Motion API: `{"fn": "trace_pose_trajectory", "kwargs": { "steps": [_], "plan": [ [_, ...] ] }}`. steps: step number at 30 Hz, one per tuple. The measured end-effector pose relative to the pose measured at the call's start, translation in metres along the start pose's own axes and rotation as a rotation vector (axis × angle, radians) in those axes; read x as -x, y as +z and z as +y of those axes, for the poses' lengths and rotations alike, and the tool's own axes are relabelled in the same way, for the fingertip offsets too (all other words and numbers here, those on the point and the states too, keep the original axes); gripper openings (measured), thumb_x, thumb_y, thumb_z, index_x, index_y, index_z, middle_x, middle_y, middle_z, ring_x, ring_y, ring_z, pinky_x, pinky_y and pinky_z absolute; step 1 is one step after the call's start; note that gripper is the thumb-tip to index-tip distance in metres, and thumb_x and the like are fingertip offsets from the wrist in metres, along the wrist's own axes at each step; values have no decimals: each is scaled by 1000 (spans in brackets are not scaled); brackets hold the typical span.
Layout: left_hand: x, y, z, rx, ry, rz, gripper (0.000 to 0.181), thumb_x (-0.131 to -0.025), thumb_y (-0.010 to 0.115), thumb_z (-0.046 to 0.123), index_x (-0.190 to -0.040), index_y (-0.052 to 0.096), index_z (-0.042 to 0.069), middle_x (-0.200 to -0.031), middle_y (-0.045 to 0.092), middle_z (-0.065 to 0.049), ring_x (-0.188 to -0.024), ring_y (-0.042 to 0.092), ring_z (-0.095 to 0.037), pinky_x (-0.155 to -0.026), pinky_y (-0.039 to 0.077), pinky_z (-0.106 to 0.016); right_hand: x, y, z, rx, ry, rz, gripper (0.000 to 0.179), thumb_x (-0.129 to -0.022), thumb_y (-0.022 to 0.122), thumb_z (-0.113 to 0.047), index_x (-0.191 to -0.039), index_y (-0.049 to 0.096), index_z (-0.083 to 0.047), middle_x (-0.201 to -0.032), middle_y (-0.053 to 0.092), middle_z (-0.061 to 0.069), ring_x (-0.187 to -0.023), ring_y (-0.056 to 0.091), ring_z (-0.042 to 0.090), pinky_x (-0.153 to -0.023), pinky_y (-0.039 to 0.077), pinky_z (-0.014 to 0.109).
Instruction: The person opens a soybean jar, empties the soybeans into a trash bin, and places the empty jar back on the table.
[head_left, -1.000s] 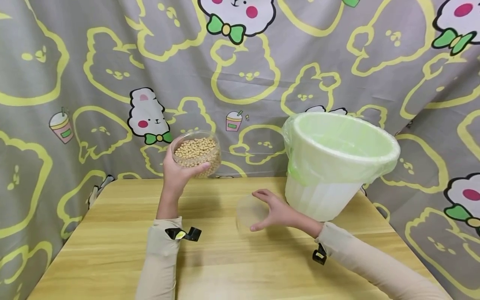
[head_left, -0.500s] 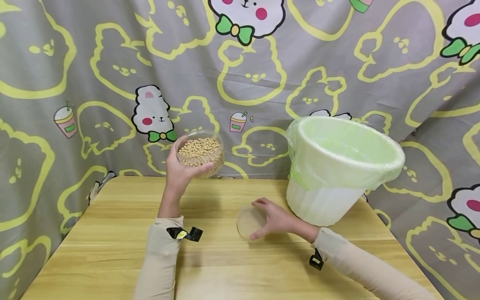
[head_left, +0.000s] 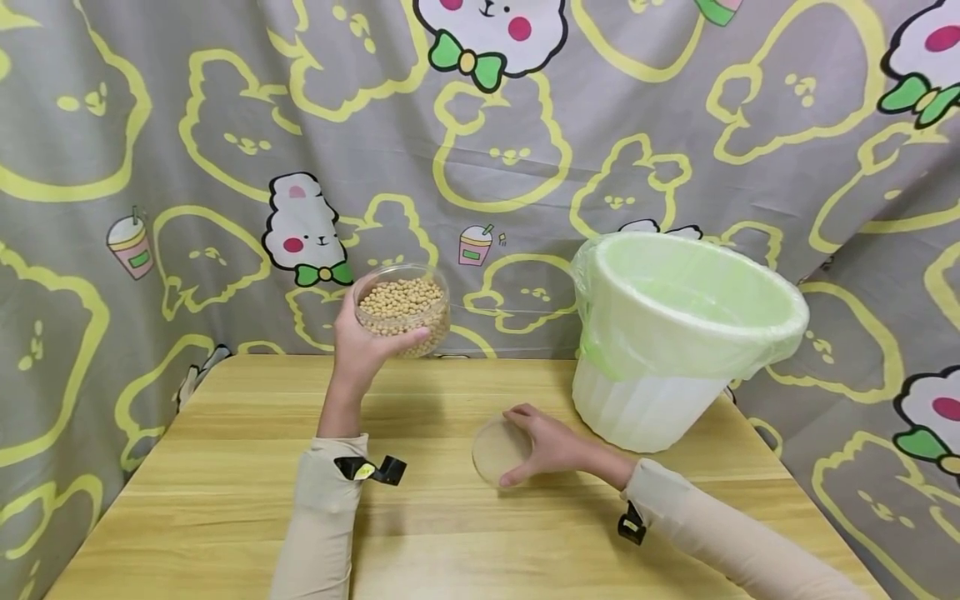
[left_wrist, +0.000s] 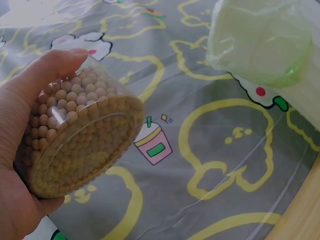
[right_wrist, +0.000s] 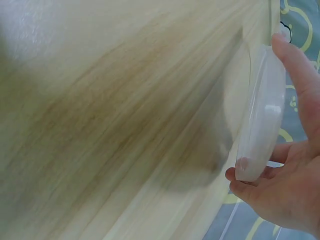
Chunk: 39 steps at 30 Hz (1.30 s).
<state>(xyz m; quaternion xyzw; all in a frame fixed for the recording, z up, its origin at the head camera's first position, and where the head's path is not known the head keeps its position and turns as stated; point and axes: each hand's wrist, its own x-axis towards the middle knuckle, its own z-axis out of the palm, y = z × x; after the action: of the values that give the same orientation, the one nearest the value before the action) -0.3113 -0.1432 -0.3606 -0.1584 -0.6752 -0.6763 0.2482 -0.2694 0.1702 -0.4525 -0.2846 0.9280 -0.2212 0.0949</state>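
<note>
A white bin (head_left: 630,410) with a green liner (head_left: 675,350) stands on the wooden table (head_left: 225,517) before a cartoon-printed grey curtain (head_left: 360,167).

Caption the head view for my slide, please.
Left hand holds a jar of beans; right hand holds a clear lid.

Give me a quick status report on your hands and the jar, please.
Left hand grips clear jar of soybeans, uncovered. Right hand holds clear round lid, apart from jar. Lined white bin right of jar and lid, not between them.
</note>
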Motion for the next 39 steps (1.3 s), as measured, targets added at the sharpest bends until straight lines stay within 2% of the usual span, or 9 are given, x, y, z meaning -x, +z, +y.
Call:
{"fn": "trace_pose_trajectory", "kwargs": {
  "steps": [9, 17, 22, 25, 27, 31, 34, 36, 39],
  "plan": [
    [1, 1, 2, -16, -9, -9, 101, -63, 96, 5, -150, 45, 15, -146, 51, -9, -132, 49, -20, -113, 42, -41, -1, 9, 3, -1, -7, -28, 121, -66, 93, -52, -152, 36, 10, -152, 42, 27, -137, 49, 40, -112, 46, 52],
    [2, 3, 3, -23, -22, -6, 101, -62, 96, 4, -149, 45, 14, -146, 51, -10, -132, 48, -20, -114, 40, -44, 1, 8, 2, 21, -29, -68, 125, -66, 94, -50, -154, 29, 11, -155, 36, 30, -142, 44, 43, -116, 42, 53],
    [3, 3, 2, -32, -29, -10, 101, -62, 96, 5, -149, 45, 13, -147, 51, -11, -132, 48, -19, -115, 40, -44, 5, -1, -6, 22, -56, -10, 119, -67, 94, -48, -155, 33, 7, -155, 38, 27, -141, 45, 42, -114, 43, 54],
    [4, 3, 1, -47, -35, -9, 102, -62, 97, 6, -149, 45, 14, -146, 51, -9, -132, 48, -18, -115, 39, -45, 10, -22, -22, 42, -91, 95, 104, -74, 91, -40, -153, 40, 2, -153, 44, 24, -139, 48, 41, -112, 45, 56],
    [4, 3, 0, -54, -42, -9, 102, -61, 97, 8, -149, 46, 15, -146, 51, -6, -132, 48, -18, -115, 39, -46, 15, -40, -34, 85, -141, 202, 90, -78, 89, -34, -150, 46, -1, -149, 51, 23, -135, 52, 40, -111, 46, 55],
    [7, 3, -3, -65, -58, -17, 103, -61, 98, 10, -149, 45, 17, -146, 50, -7, -132, 48, -18, -115, 39, -46, 29, -77, -53, 225, -286, 488, 67, -83, 84, -24, -141, 58, -2, -136, 63, 18, -126, 60, 36, -114, 44, 53],
    [9, 3, -4, -73, -58, -19, 103, -62, 98, 10, -150, 44, 17, -147, 50, -7, -132, 48, -18, -114, 40, -45, 42, -105, -63, 307, -378, 717, 56, -83, 82, -16, -133, 64, -1, -126, 69, 16, -114, 67, 32, -115, 43, 52],
    [9, 3, -3, -76, -51, -19, 103, -62, 98, 9, -150, 44, 17, -147, 50, -7, -132, 48, -17, -113, 40, -44, 52, -123, -66, 345, -398, 846, 51, -82, 82, -11, -128, 67, 0, -122, 71, 18, -108, 69, 34, -115, 42, 54],
    [7, 3, -2, -73, -36, -22, 102, -63, 97, 8, -150, 44, 17, -145, 51, -5, -132, 48, -17, -112, 40, -42, 67, -148, -65, 362, -354, 974, 47, -81, 80, -2, -126, 68, 2, -119, 71, 21, -105, 69, 38, -115, 41, 56]
  ]
}}
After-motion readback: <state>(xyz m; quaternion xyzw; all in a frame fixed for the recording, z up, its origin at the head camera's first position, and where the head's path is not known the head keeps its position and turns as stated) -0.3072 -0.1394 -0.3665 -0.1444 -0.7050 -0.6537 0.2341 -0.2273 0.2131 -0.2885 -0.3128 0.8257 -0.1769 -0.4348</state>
